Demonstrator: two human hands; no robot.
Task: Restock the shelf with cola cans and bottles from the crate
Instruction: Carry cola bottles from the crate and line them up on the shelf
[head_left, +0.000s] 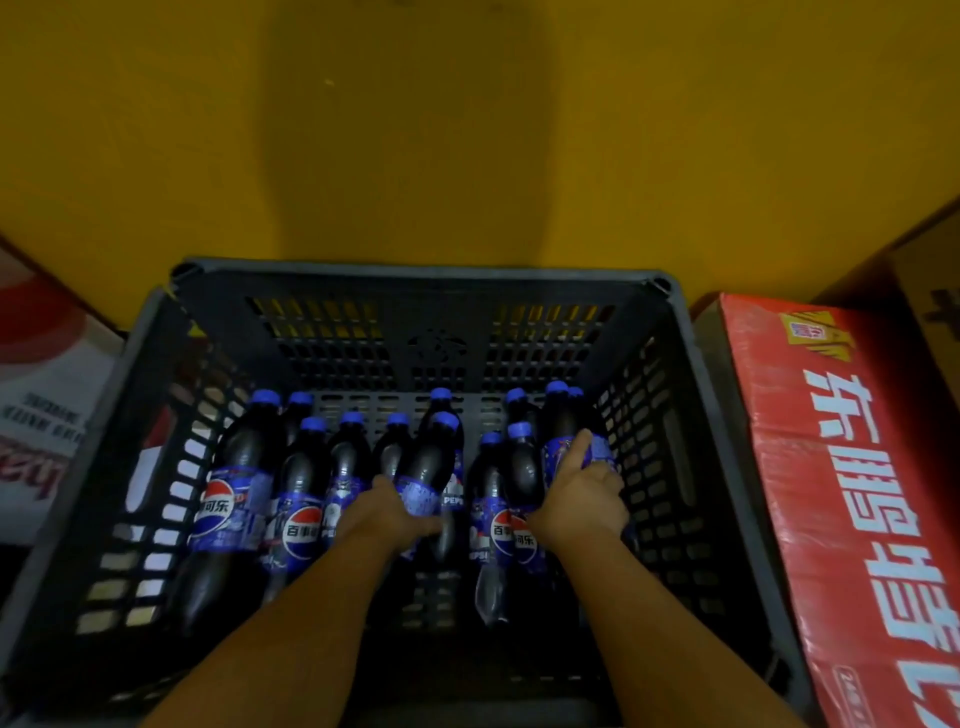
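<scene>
A dark slatted crate (415, 269) sits on the yellow floor (467, 130), tight between a white-and-red box (41, 405) and a red carton (857, 467) printed 东鹏特饮. Blue-capped Pepsi bottles (301, 499), labelled 百事 and 可乐, lie toward its far wall, leaving open room nearer. The left hand (382, 512) grips the middle bottle (426, 467). The right hand (584, 499) grips the right-side bottle (558, 415).

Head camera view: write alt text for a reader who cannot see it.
Inside a dark crate of blue-capped cola bottles, the left hand grips a central bottle and the right hand grips a right-side bottle. A red carton stands right of the crate.
</scene>
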